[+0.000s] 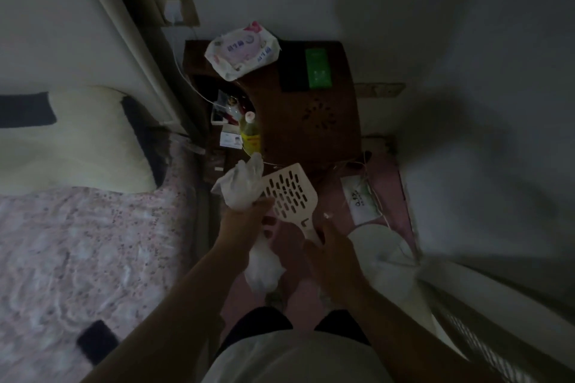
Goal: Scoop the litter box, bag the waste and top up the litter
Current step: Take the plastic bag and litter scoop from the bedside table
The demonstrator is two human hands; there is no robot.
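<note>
At frame centre, the right hand (331, 247) curls its fingers round the handle of a cream slotted plastic litter scoop (291, 193). Just left, the left hand (249, 221) clamps a crinkled thin white plastic bag (241, 188), whose ends bunch above and below the fist. A dark carved wooden side table (314, 121) stands above.

Left hand (245, 221): fingers curled tight, gripping, forearm reaching forward.
Right hand (329, 246): fingers wrapped, gripping, arm extended alongside.
</note>
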